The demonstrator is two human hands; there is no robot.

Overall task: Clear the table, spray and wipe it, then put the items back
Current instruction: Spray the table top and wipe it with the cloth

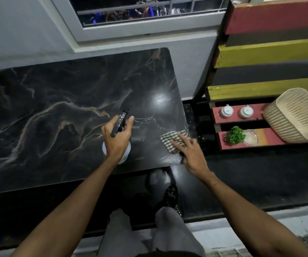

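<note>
The black marble table (60, 112) fills the left and middle of the view, its top bare apart from what my hands hold. My left hand (117, 138) grips a spray bottle (120, 122) with a black trigger head and a white body, held over the table's near right part. My right hand (190, 152) lies flat with spread fingers on a striped cloth (169, 139) at the table's near right corner. On the slatted bench to the right stand two small white jars (227, 110), a green plant ball (235, 135) by a clear glass dish (251, 138), and a cream woven basket (297, 115).
A grey wall with a window (140, 17) runs behind the table. The slatted bench (271, 88), painted red and yellow, stands close to the table's right edge with a narrow dark gap between. My legs and a patterned slipper (171, 195) are below the table's near edge.
</note>
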